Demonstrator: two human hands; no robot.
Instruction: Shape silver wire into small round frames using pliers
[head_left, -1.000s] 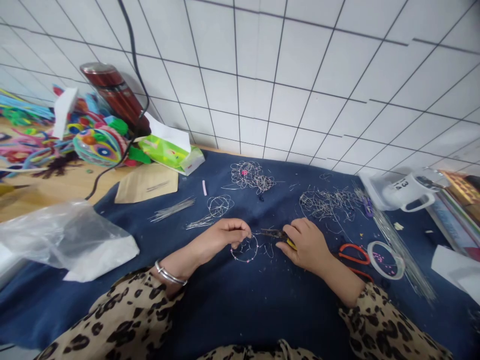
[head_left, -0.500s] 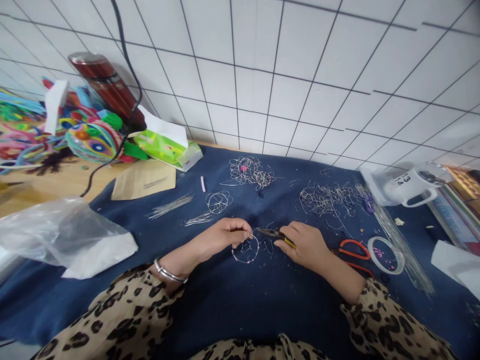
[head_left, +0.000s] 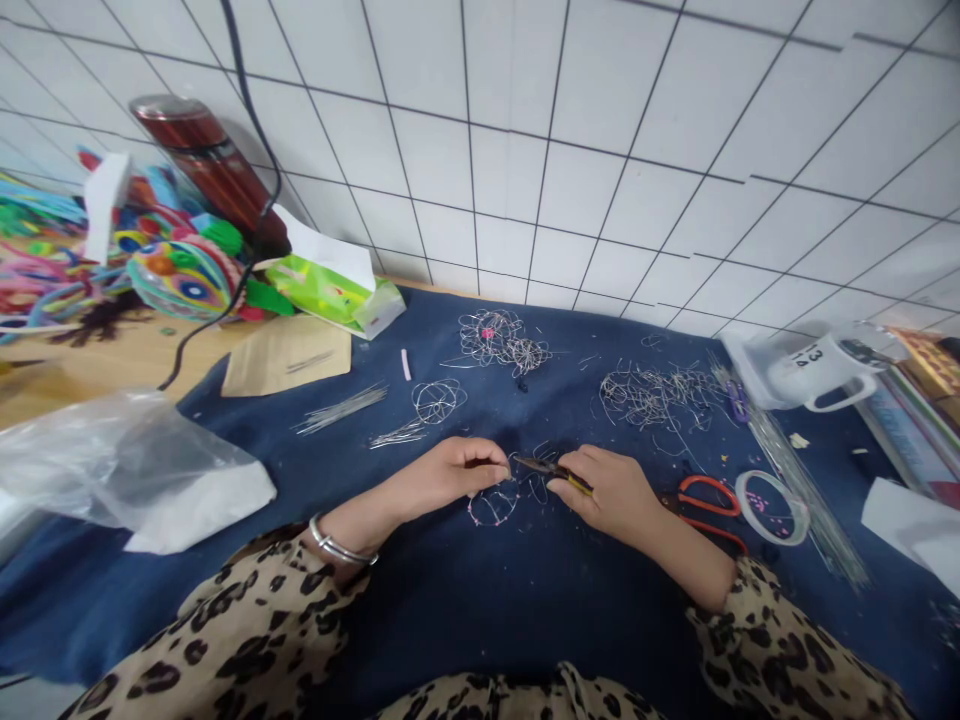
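Observation:
My left hand [head_left: 456, 474] pinches a thin wire ring [head_left: 493, 522] between thumb and fingertips. Small pink beads sit along the ring, which hangs below the fingers. In my right hand [head_left: 609, 490] is a pair of pliers [head_left: 559, 473] with dark, narrow jaws and a yellow-marked handle. The jaw tips point left and lie close to the ring's upper edge; whether they grip the wire is too small to tell. Thin loose wire pieces [head_left: 538, 487] lie on the blue cloth [head_left: 525, 610] just beyond the pliers.
Tangled wire [head_left: 652, 395] and wire shapes [head_left: 495, 340] lie farther back. On the right are orange-handled scissors [head_left: 709, 497], a round bead container [head_left: 772, 508], long straight wires [head_left: 814, 500] and a white mug [head_left: 832, 370]. To the left are a plastic bag [head_left: 142, 470] and a red thermos [head_left: 206, 160].
The beaded ring has turned and tilted in my left fingers, which have shifted slightly right towards the plier tips. My right hand with the pliers has hardly moved.

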